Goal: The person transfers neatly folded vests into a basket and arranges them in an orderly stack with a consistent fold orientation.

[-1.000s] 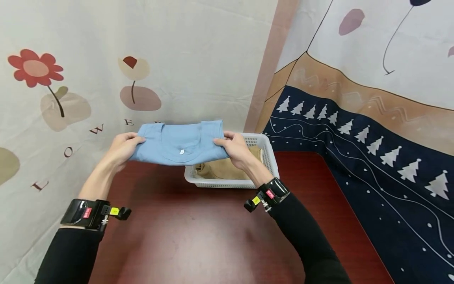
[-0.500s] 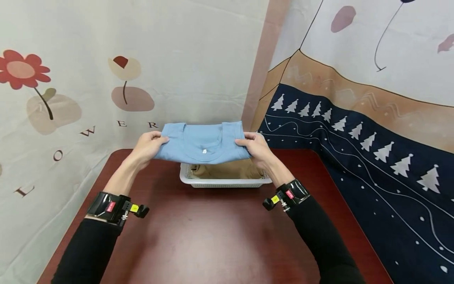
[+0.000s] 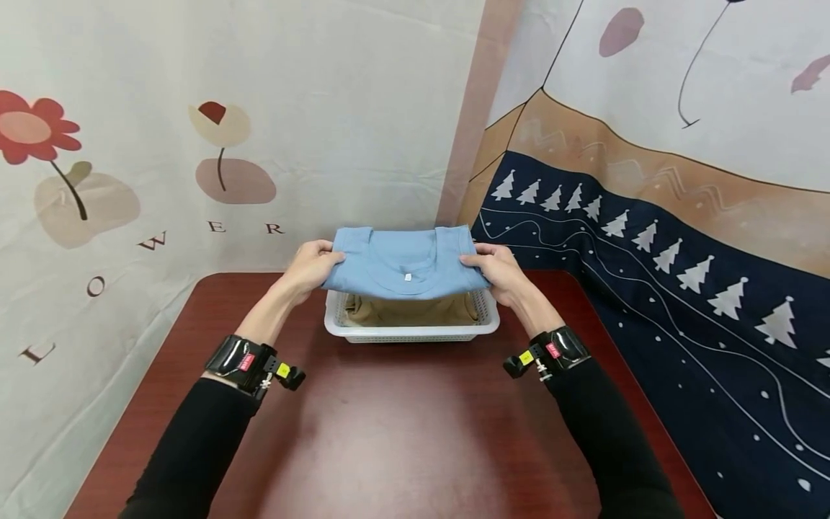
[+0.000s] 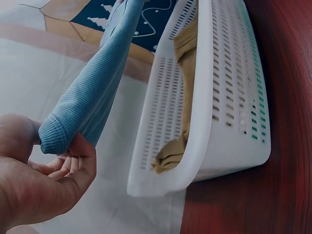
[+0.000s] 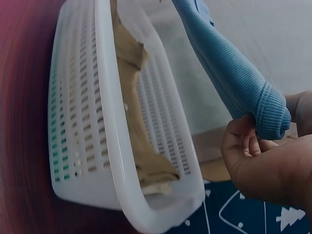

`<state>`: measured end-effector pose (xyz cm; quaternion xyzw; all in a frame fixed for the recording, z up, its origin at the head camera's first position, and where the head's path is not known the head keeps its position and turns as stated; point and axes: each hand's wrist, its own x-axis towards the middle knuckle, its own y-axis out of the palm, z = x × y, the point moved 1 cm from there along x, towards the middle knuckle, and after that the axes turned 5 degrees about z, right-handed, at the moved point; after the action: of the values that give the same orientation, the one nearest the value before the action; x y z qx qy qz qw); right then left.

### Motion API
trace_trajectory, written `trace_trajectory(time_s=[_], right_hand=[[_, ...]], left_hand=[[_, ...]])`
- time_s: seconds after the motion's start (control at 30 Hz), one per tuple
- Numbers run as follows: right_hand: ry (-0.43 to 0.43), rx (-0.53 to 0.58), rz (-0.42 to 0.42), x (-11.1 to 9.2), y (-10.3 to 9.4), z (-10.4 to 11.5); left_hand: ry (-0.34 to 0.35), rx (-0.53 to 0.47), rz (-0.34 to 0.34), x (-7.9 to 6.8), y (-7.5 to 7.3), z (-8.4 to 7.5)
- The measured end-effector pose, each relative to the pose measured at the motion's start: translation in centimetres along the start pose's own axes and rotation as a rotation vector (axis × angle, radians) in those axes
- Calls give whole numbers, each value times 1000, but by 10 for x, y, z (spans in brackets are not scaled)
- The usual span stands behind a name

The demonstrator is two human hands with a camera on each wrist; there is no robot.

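Note:
A folded light blue shirt, its neckline and small white label facing up, is held level above a white plastic basket. My left hand pinches the shirt's left end, thumb on top. At the opposite end my right hand grips it the same way. In both wrist views the ribbed blue edge hangs apart from the basket rim. Inside the basket lies a tan folded garment, partly hidden under the shirt in the head view. A bit of pale cloth shows beneath it in the right wrist view.
The basket stands near the far edge of a dark red table. Behind it hangs a pale printed cloth, and a navy cloth with white trees runs along the right side.
Both hands have carried the blue shirt to the right, from left of the basket to over its middle. The head view has shifted slightly. The basket stays in place.

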<state>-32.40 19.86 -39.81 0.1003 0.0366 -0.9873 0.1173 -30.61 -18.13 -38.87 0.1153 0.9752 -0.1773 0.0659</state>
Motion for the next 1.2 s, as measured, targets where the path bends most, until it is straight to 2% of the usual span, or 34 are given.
trace_trajectory(time_s=[0.3, 0.47, 0.67, 0.9, 1.2], right_hand=[[33, -99, -16, 5, -10, -5], [66, -194, -15, 11, -9, -10], [109, -301, -27, 15, -4, -16], [119, -446, -68, 17, 2, -20], [108, -633, -143, 25, 13, -26]], left_hand=[[-19, 23, 7, 16, 15, 4], [-23, 78, 6, 22, 20, 10], [-7, 154, -7, 25, 26, 17], [0, 163, -3, 29, 35, 23], [-43, 212, 13, 35, 47, 28]])
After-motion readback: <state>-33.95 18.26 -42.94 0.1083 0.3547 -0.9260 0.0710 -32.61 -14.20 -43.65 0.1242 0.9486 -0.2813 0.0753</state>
